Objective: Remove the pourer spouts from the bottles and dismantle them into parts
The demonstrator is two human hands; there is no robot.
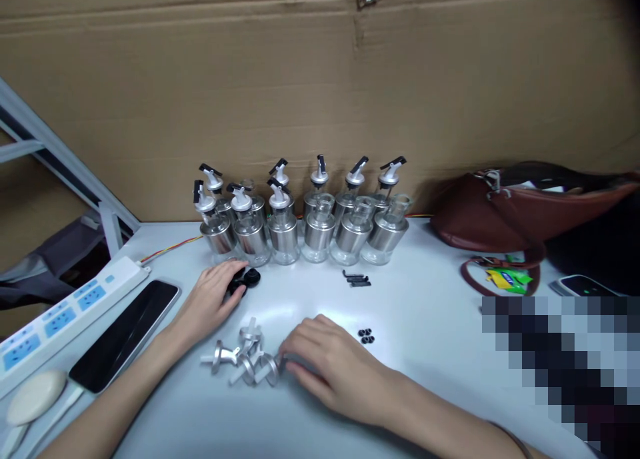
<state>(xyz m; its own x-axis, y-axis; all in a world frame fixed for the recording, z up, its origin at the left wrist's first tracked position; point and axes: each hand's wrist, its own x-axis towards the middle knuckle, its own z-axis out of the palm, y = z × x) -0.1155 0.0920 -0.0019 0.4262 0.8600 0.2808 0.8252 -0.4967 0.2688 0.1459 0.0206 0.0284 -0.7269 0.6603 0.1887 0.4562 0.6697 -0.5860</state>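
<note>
Nearest, at the lower left, a white oval object [37, 397] lies beside a black-screened phone [125, 336] with a white cable plugged into its near end; the oval's own stem runs off the picture. At the lower right, a thin dark band [510, 439] crosses the right forearm, and pixel blocks hide that corner. The right hand [335, 369] reaches over the surface [430, 332], its fingertips at the edge of a loose cluster of four silver pour spouts [243, 368]; whether its grip is closed on one I cannot tell. Just beyond that hand sit four small black rings [367, 336]. The left hand [213, 299] lies over black round caps [251, 277], partly covering them, so how many there are and whether its grip is clamped cannot be made out. Left of the phone runs a white power strip [65, 322] with blue socket panels, cut off by the picture's edge. Farther in, thin black levers [356, 279] lie bunched together. To the right is a yellow and green packet [509, 280], its print too small to read, near a device [584, 286] showing a small green mark. Two rows of steel-banded glass bottles [320, 236] stand behind, the rear ones partly hidden; the front right three have open necks. A brown bag [530, 206] rests at the right, before a cardboard wall [300, 92] with a torn hole near the top.
</note>
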